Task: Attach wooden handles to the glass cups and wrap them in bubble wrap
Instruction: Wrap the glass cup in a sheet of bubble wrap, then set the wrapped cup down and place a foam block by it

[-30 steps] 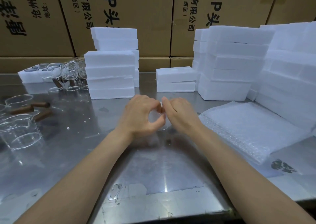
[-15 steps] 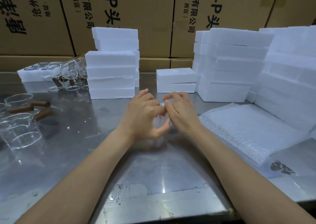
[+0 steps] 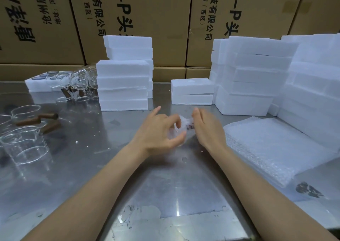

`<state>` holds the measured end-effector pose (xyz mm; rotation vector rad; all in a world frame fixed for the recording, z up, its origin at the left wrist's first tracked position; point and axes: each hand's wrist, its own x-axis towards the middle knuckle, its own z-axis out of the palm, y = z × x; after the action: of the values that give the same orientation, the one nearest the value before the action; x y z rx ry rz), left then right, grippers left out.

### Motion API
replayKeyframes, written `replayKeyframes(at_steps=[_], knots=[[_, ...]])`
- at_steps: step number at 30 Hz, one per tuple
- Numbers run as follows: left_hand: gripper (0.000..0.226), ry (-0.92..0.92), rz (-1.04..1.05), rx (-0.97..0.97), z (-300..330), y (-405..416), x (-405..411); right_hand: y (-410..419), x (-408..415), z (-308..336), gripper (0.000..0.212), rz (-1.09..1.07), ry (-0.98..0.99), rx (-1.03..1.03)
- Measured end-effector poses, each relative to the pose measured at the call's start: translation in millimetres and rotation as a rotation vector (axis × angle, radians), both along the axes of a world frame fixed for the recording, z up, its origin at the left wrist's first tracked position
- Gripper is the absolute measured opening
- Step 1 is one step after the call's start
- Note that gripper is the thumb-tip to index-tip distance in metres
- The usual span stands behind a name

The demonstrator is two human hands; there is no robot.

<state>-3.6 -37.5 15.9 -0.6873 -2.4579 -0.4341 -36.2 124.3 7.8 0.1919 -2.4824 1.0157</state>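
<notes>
Between my two hands, over the middle of the steel table (image 3: 95,163), is a small bundle of bubble wrap (image 3: 181,125) around a cup; a dark bit of wooden handle shows at its right side. My left hand (image 3: 158,132) curls round the bundle from the left, thumb below and fingers above. My right hand (image 3: 207,128) holds the wrap from the right, its fingers mostly hidden behind the bundle. At the left edge lie bare glass cups (image 3: 24,145) and loose brown wooden handles (image 3: 47,120).
A pile of bubble wrap sheets (image 3: 272,148) lies at the right. White foam blocks stand stacked at centre-left (image 3: 123,86), centre (image 3: 192,91) and right (image 3: 257,75). Cups with handles (image 3: 77,82) stand at the back left. Cardboard boxes (image 3: 165,19) wall the back.
My hands have spread slightly apart and shifted a little away from me; the white wrap bundle now shows between them, where before the fingers covered it.
</notes>
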Motion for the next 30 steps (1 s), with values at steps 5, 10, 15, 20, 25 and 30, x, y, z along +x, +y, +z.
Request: replayKeyframes(at_steps=[5,10,15,20,25,30], knots=[[0.024,0.156,0.085,0.409,26.2,-21.2,-20.8,-1.5,-7.3,-9.6,0.043,-0.01,-0.156,0.058],[0.058,0.107,0.451,0.009,78.8,-88.9,-87.6,-3.4,-12.2,-9.6,0.044,-0.03,-0.161,0.058],[0.095,-0.161,0.746,-0.177,103.1,-126.9,-117.2,-5.2,-15.4,-8.7,0.045,-0.038,-0.17,0.073],[0.085,-0.208,0.764,-0.211,101.3,-133.1,-118.7,-5.5,-14.8,-9.5,0.043,-0.033,-0.166,0.065],[0.085,-0.098,0.744,-0.245,101.7,-136.6,-112.5,-5.3,-15.1,-10.0,0.044,-0.053,-0.168,0.073],[0.104,-0.033,0.787,-0.422,86.2,-137.8,-105.2,-6.2,-15.1,-9.2,0.043,-0.051,-0.166,0.069]])
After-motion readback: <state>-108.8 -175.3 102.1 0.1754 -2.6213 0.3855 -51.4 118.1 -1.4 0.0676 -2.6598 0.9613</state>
